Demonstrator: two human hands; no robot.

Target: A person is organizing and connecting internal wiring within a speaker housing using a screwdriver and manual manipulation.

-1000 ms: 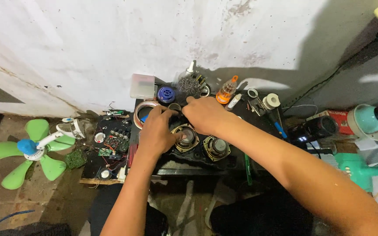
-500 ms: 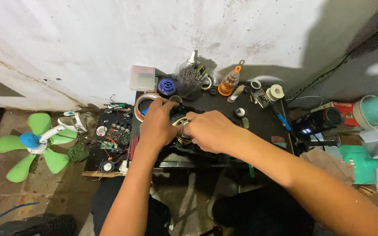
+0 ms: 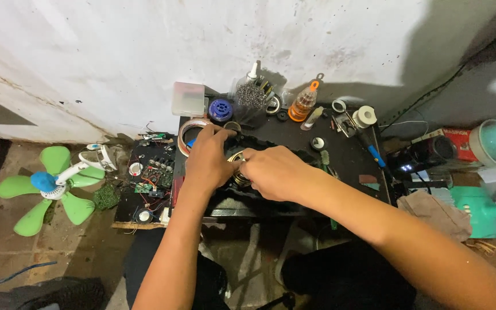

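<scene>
Round metal component, a small silvery-brass part resembling a speaker or motor housing, sits at the centre of the frame on the black low worktable, largely covered by both hands. The left hand curls over its left side with fingers closed around the rim; the right hand closes on it from the right, fingertips pinching the edge. How firmly either hand grips cannot be told, since the contact surfaces are hidden. For good control, judged from this posture: brace the part with one hand, work it with the other, and keep both wrists low against the table. Just beyond the left hand lies a roll of tan tape. Farther back stand a blue spool, a clear jar of small metal parts and an orange-capped bottle. At left, a green circuit board and a green-bladed fan rest on the floor.
</scene>
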